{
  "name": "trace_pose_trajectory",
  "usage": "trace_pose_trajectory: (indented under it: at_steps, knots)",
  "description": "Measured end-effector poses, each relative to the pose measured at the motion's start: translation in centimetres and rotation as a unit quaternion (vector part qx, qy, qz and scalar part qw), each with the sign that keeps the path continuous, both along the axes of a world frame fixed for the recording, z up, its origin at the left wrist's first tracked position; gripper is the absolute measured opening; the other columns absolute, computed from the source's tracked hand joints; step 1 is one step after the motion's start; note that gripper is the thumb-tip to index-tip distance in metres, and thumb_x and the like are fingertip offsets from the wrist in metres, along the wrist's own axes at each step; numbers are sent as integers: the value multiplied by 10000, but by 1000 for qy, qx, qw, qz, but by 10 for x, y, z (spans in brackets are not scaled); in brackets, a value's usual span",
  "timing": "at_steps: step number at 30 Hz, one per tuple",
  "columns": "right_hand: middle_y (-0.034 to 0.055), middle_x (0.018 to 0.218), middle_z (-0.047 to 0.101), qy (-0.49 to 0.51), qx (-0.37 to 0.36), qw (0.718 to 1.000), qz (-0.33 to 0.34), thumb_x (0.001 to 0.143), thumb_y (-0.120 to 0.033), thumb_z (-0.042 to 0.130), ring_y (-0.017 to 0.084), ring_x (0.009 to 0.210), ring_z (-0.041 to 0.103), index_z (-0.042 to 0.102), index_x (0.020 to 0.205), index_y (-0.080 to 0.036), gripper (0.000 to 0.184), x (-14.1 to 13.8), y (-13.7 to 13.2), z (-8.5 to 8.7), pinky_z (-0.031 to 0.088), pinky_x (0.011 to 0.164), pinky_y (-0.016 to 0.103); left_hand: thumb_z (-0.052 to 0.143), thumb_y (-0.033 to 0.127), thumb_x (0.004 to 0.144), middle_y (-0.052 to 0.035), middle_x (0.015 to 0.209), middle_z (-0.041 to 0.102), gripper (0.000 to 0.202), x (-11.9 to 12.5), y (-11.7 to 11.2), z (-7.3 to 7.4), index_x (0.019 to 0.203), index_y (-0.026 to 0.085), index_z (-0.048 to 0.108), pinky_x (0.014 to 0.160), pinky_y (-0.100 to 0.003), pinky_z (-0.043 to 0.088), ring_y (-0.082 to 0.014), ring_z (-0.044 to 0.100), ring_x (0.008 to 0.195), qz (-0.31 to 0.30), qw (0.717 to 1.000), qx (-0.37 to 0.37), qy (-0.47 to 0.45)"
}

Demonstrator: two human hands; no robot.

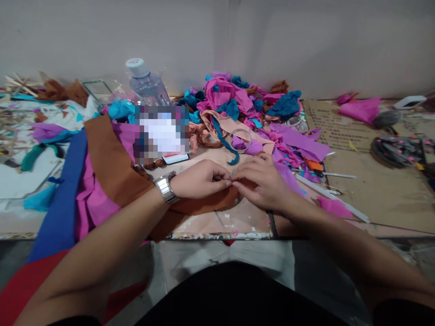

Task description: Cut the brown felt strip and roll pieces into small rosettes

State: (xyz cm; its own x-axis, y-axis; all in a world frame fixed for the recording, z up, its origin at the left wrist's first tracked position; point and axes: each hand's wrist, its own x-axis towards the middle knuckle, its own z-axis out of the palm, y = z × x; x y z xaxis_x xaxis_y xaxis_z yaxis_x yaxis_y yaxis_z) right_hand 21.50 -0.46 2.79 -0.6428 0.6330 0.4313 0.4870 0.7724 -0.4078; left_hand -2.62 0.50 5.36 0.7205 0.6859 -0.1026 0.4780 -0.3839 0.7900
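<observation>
My left hand (202,179), with a metal watch at the wrist, is closed in a pinch near the table's front. Close against it, my right hand (260,181) is also pinching, its fingertips meeting those of the left. Between them is the end of a long brown strip of crepe paper (204,202), which runs back under my left forearm. The fingers hide the exact spot they grip. Just beyond my fingertips lie a twisted blue paper strip (222,138) and a clear ring (240,141), perhaps a tape roll.
Crumpled pink, purple and blue paper (227,97) is heaped at the back. A capped bottle (147,86) stands by a blurred-out screen (161,131). Blue (64,181) and pink sheets hang over the front edge at left. Cardboard (380,190) and white sticks (335,199) lie at right.
</observation>
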Motion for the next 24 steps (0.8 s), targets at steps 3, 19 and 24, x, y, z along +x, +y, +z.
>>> trace_pose_trajectory:
  at_steps: [3, 19, 24]
  knots:
    - [10, 979, 797, 6, 2, 1000, -1, 969, -279, 653, 229, 964, 647, 727, 976, -253, 79, 0, 0, -1, 334, 972, 486, 556, 383, 976, 27, 665, 527, 316, 1, 0, 0, 853, 141, 716, 588, -233, 324, -103, 408, 610, 10, 1000, -20, -4]
    - [-22, 969, 804, 16, 77, 997, 0, 945, -234, 695, 219, 955, 654, 750, 1002, -269, 86, 0, 2, -1, 338, 973, 481, 597, 290, 918, 6, 749, 670, 224, 1, 1, -2, 915, 133, 756, 641, -215, 404, -106, 529, 659, 25, 998, -39, -34]
    - [-14, 953, 802, 24, 98, 995, 6, 940, -219, 700, 212, 945, 648, 752, 1002, -264, 92, 0, 1, -2, 339, 966, 469, 596, 290, 909, 8, 754, 660, 227, 0, 2, -3, 916, 117, 742, 632, -211, 383, -101, 513, 655, 26, 998, -58, -21]
